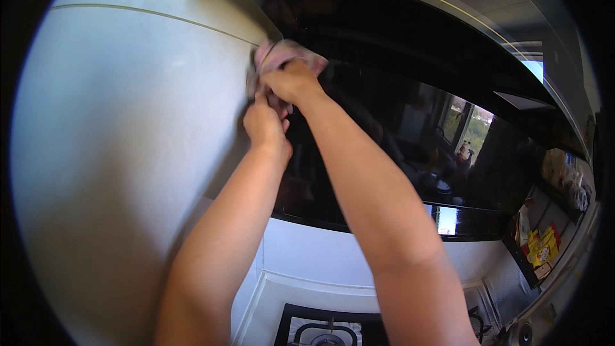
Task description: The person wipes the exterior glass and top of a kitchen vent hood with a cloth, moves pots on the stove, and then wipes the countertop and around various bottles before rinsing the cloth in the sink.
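Note:
Both my arms reach up to the left end of a glossy black range hood (397,128). My right hand (293,81) presses a pink cloth (274,54) against the hood's upper left corner, where it meets the white wall. Just below it, my left hand (264,123) grips a hanging part of the same cloth, fingers closed. Most of the cloth is hidden under my hands.
A white tiled wall (128,141) fills the left side. Below, a gas stove burner (327,333) sits on a white counter. At the right, a shelf holds yellow packages (541,247). The hood's shiny front reflects a window and kitchen items.

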